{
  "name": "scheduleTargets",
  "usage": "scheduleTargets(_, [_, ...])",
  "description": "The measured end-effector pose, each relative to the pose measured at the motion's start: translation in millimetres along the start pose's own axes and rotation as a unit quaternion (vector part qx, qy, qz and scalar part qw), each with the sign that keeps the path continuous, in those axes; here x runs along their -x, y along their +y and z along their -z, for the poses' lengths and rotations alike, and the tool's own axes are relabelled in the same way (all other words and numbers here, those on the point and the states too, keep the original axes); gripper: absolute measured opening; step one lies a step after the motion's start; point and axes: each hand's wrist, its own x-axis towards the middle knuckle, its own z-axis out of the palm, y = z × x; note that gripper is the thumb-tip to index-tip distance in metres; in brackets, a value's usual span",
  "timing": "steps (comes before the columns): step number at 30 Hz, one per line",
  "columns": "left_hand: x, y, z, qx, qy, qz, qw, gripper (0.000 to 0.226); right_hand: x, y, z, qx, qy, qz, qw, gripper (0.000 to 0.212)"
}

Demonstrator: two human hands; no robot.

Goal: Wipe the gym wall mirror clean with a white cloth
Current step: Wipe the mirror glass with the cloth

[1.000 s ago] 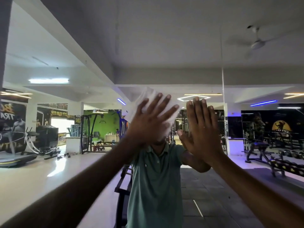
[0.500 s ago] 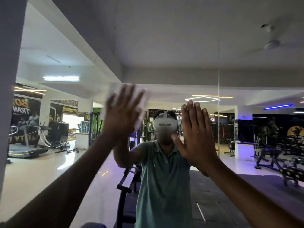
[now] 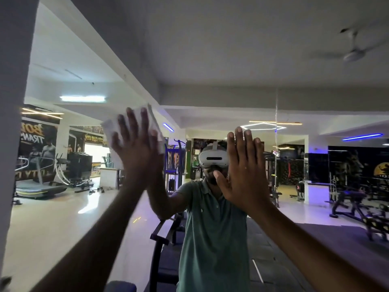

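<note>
Mirror [image 3: 221,91] wiping goes best if the left hand [image 3: 134,144] keeps spread fingers flat on the cloth [image 3: 109,127], while the right hand [image 3: 244,171], fingers straight, braces beside it.

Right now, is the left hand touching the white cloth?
Touching. In the head view, the left hand lies flat with fingers spread on the white cloth, pressing it to the mirror.

White cloth [image 3: 111,127] mostly hidden; blurred
</note>
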Motion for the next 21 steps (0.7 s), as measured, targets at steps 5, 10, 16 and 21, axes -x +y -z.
scheduleTargets(5, [45, 32, -4, -0.02, -0.089, -0.317, 0.944, 0.06, 1, -1, 2, -0.001, -0.002, 0.001, 1.0, 0.093])
scheduleTargets(10, [-11, -42, 4, -0.025, -0.037, -0.086, 0.995, 0.061, 0, -7, 3, -0.006, -0.004, -0.013, 1.0, 0.09])
scheduleTargets(16, [56, 41, -3, 0.008, -0.096, -0.307, 0.947, 0.059, 1, -8, 7, 0.004, -0.016, -0.006, 1.0, 0.091])
scheduleTargets(21, [-5, -48, 3, -0.013, -0.046, -0.17, 0.984, 0.059, -1, -15, 6, 0.024, -0.023, -0.02, 0.999, 0.096])
